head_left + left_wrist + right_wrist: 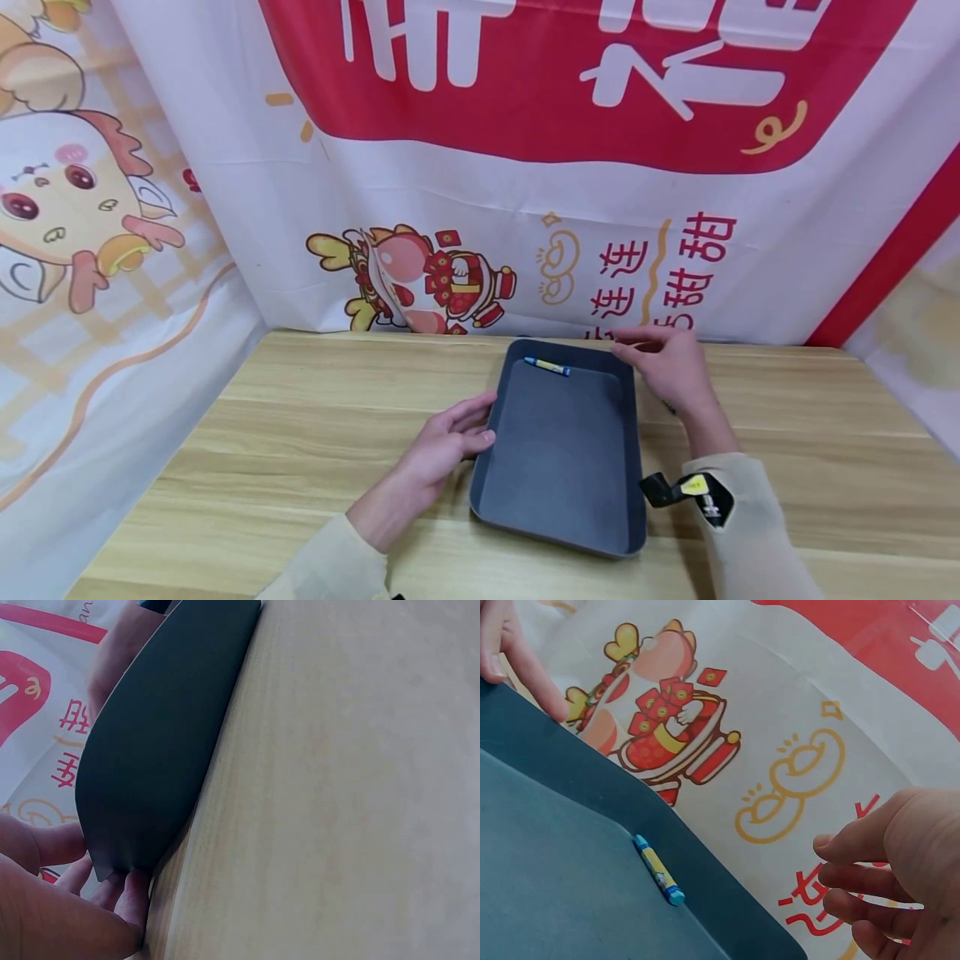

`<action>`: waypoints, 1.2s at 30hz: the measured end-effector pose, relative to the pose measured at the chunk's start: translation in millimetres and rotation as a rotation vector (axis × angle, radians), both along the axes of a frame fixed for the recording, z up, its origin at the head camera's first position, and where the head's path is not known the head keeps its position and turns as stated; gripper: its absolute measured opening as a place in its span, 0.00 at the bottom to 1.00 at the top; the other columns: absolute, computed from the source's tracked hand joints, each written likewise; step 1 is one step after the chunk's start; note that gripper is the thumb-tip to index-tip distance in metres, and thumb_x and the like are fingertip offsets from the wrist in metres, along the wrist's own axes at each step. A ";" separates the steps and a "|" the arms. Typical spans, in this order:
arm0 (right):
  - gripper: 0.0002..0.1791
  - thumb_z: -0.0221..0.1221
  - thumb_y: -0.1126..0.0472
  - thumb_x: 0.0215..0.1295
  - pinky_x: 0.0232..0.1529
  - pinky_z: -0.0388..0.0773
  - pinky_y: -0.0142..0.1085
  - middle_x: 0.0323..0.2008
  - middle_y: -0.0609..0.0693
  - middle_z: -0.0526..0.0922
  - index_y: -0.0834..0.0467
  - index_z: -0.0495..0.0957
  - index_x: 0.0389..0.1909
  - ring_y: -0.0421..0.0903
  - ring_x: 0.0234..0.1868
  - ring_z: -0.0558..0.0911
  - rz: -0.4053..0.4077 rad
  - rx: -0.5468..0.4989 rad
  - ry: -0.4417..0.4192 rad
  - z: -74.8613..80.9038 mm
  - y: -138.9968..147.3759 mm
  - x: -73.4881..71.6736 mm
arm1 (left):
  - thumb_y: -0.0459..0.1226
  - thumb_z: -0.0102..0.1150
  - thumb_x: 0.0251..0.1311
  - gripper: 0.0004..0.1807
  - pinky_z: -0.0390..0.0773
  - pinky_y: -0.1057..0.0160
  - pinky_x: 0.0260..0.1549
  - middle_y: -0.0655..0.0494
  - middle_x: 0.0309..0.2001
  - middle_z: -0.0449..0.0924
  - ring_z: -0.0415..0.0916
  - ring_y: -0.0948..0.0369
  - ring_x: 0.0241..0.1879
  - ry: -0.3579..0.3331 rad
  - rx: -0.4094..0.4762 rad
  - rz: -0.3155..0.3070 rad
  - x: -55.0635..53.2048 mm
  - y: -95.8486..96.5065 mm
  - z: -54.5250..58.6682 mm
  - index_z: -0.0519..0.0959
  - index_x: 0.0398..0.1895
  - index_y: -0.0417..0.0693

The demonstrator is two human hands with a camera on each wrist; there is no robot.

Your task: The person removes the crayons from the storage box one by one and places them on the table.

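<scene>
A dark grey rectangular baking tray (558,467) rests on the wooden table. Inside it, by the far wall, lies a blue crayon with a yellow wrapper (547,367), also seen in the right wrist view (658,871). My left hand (450,437) holds the tray's left side, thumb at the rim and fingers against the outer wall; the left wrist view shows those fingers (133,900) at the tray's end. Near the far right corner is my right hand (671,367), its fingers loosely bent. Nothing shows between its thumb and fingers in the right wrist view.
A printed cloth (405,192) hangs behind the table's far edge, with another cloth at the left side. Bare wood tabletop (300,433) stretches left of the tray. A small dark item (669,407) shows partly beside my right wrist.
</scene>
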State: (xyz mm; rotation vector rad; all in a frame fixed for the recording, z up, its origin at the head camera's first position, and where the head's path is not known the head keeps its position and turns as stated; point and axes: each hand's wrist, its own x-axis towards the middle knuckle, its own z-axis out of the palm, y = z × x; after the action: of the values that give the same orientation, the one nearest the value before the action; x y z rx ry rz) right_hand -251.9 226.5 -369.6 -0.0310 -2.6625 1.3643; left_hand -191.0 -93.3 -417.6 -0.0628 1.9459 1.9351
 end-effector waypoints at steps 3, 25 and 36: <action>0.19 0.65 0.52 0.75 0.54 0.81 0.41 0.59 0.58 0.88 0.54 0.86 0.61 0.56 0.55 0.84 0.008 -0.002 -0.011 -0.6 -4.2 -0.3 | 0.32 0.58 0.75 0.31 0.63 0.39 0.80 0.47 0.79 0.69 0.67 0.47 0.78 0.000 0.000 0.002 0.4 -0.1 0.4 0.72 0.78 0.59; 0.16 0.66 0.56 0.74 0.59 0.82 0.51 0.56 0.57 0.89 0.54 0.87 0.59 0.56 0.55 0.85 0.076 0.046 -0.019 -15.0 -45.8 -15.9 | 0.32 0.59 0.74 0.31 0.66 0.41 0.78 0.46 0.79 0.70 0.71 0.47 0.76 0.013 0.012 -0.001 -0.9 0.1 -0.8 0.71 0.78 0.57; 0.16 0.68 0.57 0.72 0.61 0.81 0.52 0.55 0.57 0.89 0.55 0.88 0.58 0.55 0.55 0.85 0.120 0.105 -0.040 -25.6 -58.5 -21.7 | 0.32 0.58 0.75 0.31 0.66 0.42 0.78 0.47 0.78 0.71 0.68 0.47 0.78 0.013 0.010 -0.007 -0.9 0.3 -0.7 0.71 0.78 0.57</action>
State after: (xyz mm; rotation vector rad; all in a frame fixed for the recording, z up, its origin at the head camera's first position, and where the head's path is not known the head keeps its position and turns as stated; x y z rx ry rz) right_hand -273.7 168.0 -395.2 0.1170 -2.8064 1.2664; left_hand -191.9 -93.1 -418.4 -0.0406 1.9427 1.9452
